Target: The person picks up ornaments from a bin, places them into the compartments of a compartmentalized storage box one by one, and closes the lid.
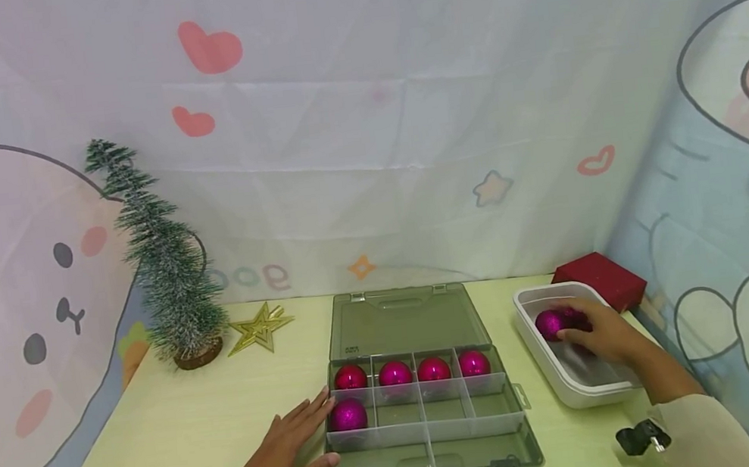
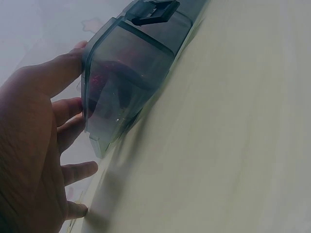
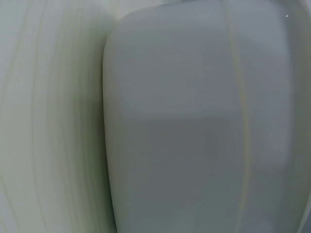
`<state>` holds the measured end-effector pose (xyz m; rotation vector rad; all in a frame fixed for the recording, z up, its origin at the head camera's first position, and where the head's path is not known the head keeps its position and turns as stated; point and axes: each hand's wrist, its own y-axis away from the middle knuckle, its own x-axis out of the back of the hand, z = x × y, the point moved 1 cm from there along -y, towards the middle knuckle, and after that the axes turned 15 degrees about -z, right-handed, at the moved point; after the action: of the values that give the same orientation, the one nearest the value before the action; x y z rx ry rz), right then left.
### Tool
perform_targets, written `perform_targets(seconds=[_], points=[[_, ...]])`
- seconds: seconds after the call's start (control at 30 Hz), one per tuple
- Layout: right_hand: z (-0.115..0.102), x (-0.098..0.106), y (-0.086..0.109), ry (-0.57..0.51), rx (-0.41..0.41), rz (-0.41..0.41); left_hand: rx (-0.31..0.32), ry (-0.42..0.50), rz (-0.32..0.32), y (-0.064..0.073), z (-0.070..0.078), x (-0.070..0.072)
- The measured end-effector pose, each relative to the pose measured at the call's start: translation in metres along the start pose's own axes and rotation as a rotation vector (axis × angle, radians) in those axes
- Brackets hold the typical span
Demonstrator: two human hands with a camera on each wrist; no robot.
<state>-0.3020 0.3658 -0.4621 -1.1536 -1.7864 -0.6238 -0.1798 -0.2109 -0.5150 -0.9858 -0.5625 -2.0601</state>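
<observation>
A grey-green see-through compartment box (image 1: 430,432) lies with its lid (image 1: 408,325) laid back. Shiny red and pink Christmas balls fill its back row, the leftmost a red ball (image 1: 351,377). A glittery purple ball (image 1: 349,415) sits in the left middle compartment. My left hand (image 1: 284,456) rests along the box's left side, fingers extended and touching its edge. Inside the white tub (image 1: 572,388), my right hand (image 1: 597,328) has its thumb and fingers around a glittery purple ball (image 1: 552,325); more purple shows beneath the fingers. The right wrist view shows mainly the tub's wall (image 3: 180,121).
A small frosted Christmas tree (image 1: 169,270) stands at the back left, a gold star (image 1: 261,327) beside it. Behind the tub lies a dark red box (image 1: 600,280). A printed cloth (image 1: 366,151) hangs along the table's back and sides.
</observation>
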Motion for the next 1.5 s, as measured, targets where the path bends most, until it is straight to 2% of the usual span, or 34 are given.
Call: perform_targets(seconds=[0.13,0.43,0.8,1.07,1.4,1.5], points=[[0.001,0.001,0.002,-0.008,0.003,0.034,0.001,-0.004,0.004,0.0,-0.001,0.0],[-0.006,-0.001,0.014,-0.164,0.016,0.152,0.0,-0.008,0.009,0.0,-0.003,-0.002],[-0.022,-0.002,0.022,-0.211,-0.067,0.235,-0.018,-0.028,0.037,0.0,-0.002,-0.002],[-0.039,-0.005,0.019,-0.198,0.007,0.345,-0.008,-0.031,0.039,-0.001,0.0,-0.001],[-0.062,-0.013,0.01,-0.215,0.154,0.349,0.002,-0.032,0.038,0.0,-0.003,-0.002],[-0.066,-0.017,0.009,-0.217,0.141,0.338,0.005,-0.026,0.034,-0.001,-0.004,-0.002]])
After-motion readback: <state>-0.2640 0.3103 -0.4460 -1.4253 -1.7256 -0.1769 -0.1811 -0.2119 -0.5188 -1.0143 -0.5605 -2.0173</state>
